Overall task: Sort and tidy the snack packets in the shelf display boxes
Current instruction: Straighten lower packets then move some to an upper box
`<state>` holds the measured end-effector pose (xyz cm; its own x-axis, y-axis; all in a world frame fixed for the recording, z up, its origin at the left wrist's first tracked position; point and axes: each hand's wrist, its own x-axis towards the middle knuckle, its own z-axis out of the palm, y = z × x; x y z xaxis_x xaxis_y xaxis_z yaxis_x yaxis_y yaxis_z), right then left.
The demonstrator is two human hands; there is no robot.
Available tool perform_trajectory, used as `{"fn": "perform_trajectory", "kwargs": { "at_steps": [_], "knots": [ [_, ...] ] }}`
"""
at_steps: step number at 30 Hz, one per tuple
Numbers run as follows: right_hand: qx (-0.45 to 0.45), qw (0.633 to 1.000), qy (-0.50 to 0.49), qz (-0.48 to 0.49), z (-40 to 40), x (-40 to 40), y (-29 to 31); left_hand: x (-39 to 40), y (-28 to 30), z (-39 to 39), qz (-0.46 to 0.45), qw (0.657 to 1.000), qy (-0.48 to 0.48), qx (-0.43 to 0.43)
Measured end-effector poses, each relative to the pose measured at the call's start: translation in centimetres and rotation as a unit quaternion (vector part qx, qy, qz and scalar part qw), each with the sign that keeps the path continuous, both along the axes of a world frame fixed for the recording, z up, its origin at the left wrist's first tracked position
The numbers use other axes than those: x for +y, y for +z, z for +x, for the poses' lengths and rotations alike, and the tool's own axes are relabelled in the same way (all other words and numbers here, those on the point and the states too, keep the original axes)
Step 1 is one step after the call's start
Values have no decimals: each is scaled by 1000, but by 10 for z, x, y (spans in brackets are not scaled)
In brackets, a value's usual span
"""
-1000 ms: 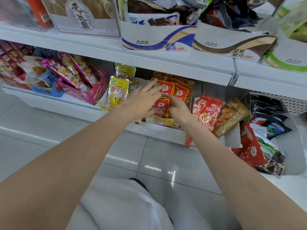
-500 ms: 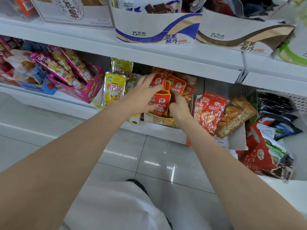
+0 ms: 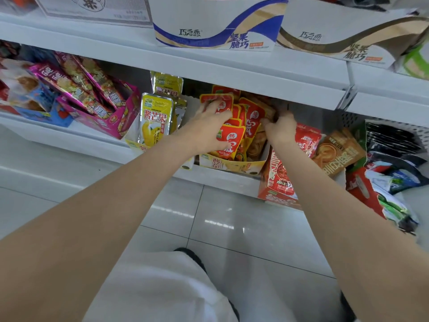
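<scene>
Both hands straighten one display box (image 3: 228, 164): the left hand (image 3: 209, 126) presses red packets (image 3: 229, 140) with spread fingers, the right hand (image 3: 279, 130) pinches the brown packets (image 3: 269, 111) behind; next, squaring the stack upright.

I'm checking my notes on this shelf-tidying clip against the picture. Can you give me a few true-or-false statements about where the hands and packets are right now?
1. Both hands reach into the box of red packets. True.
2. The left hand holds a yellow mango packet. False: the yellow mango packet stands untouched in the box to the left.
3. The right hand is at the right side of the red packets. True.
4. The pink box sits on the upper shelf. False: it is on the lower shelf, left of the yellow packets.
</scene>
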<state>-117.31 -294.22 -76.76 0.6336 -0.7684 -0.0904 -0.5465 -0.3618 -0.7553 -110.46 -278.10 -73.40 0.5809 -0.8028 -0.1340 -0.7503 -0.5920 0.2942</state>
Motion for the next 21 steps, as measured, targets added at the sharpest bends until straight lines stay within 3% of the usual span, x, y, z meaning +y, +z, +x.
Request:
{"fn": "perform_trajectory", "kwargs": {
  "at_steps": [4,7,9,11,15,18,21],
  "knots": [
    [-27,993,39,-107,-18,7,3,1,0,-3,9,1000,11,-13],
    [-81,990,-41,-111,-34,9,6,2,2,-7,18,1000,20,-16],
    [-151,975,-159,-43,-48,11,12,1,3,-8,21,999,29,-22],
    [-238,937,-251,58,-66,10,19,-1,3,-10,29,998,39,-36],
    [-342,848,-343,214,-109,-1,33,-1,6,-20,54,990,44,-122],
    [-319,862,-336,206,-140,-11,34,-11,8,-36,31,970,-35,-238],
    [-246,910,-297,154,-163,-23,32,-37,8,-56,25,961,-125,-245]
  ]
}}
